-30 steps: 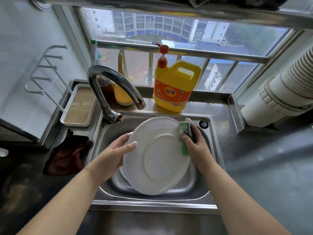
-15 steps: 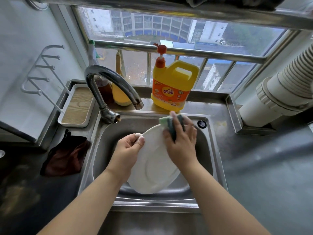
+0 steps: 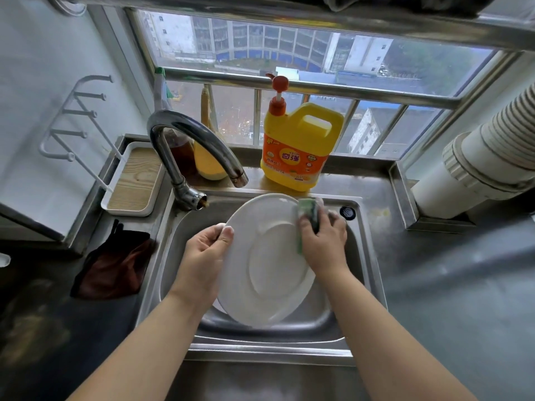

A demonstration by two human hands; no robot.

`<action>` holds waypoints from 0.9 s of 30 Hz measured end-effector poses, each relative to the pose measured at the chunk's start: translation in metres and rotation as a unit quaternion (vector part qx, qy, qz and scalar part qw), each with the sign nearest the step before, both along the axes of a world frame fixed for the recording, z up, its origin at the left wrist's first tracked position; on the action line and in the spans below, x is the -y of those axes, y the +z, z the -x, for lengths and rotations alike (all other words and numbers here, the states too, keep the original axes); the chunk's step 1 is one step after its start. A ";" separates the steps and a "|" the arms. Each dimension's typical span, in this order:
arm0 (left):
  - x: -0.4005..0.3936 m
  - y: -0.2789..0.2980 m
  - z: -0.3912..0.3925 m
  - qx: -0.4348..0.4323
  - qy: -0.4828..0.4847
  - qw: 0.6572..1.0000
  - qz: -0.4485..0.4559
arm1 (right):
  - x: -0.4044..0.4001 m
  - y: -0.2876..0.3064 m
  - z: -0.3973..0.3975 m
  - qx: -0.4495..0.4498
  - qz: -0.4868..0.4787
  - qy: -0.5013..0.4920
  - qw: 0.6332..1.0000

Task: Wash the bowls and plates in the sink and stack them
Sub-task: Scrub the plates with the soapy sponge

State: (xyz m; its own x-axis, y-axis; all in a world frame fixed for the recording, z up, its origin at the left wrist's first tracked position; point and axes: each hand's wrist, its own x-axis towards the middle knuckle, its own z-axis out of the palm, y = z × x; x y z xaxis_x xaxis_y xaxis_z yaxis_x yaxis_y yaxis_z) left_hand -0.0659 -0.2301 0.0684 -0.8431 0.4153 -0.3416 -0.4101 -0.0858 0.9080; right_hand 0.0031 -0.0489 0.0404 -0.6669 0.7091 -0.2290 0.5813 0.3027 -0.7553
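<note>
A large white plate (image 3: 266, 264) stands tilted in the steel sink (image 3: 292, 342), its underside facing me. My left hand (image 3: 205, 253) grips the plate's left rim, thumb on the face. My right hand (image 3: 322, 241) holds a green sponge (image 3: 307, 215) against the plate's upper right edge. The rim of another white dish (image 3: 217, 306) peeks out under the plate at its lower left; the rest of it is hidden.
A curved chrome tap (image 3: 191, 157) rises at the sink's back left. A yellow detergent jug (image 3: 298, 146) stands on the ledge behind. A wood-bottomed white tray (image 3: 133, 183) and a dark red cloth (image 3: 113, 264) lie left; a white duct pipe (image 3: 474, 166) is right.
The plate has turned from edge-on to face me more fully. My right hand with the sponge moved right along the top rim. My left hand kept its grip.
</note>
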 end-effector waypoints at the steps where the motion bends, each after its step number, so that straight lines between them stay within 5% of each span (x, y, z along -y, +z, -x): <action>1: 0.000 0.001 0.001 0.004 0.007 1.000 -0.004 | -0.003 -0.003 -0.002 0.011 0.041 -0.028 0.999; 6: -0.001 -0.005 0.000 0.018 0.017 1.000 -0.004 | 0.005 -0.007 -0.006 0.030 0.059 -0.061 0.996; 12: -0.008 -0.009 -0.002 0.003 -0.002 1.000 0.025 | 0.038 0.010 -0.005 -0.085 -0.125 0.092 0.984; 17: -0.005 -0.012 0.009 0.041 0.059 0.997 0.028 | 0.059 -0.007 -0.033 -0.145 -0.097 0.196 0.965; 27: -0.003 -0.018 -0.002 0.038 0.050 0.998 0.028 | 0.015 -0.007 -0.022 -0.055 -0.111 0.054 0.991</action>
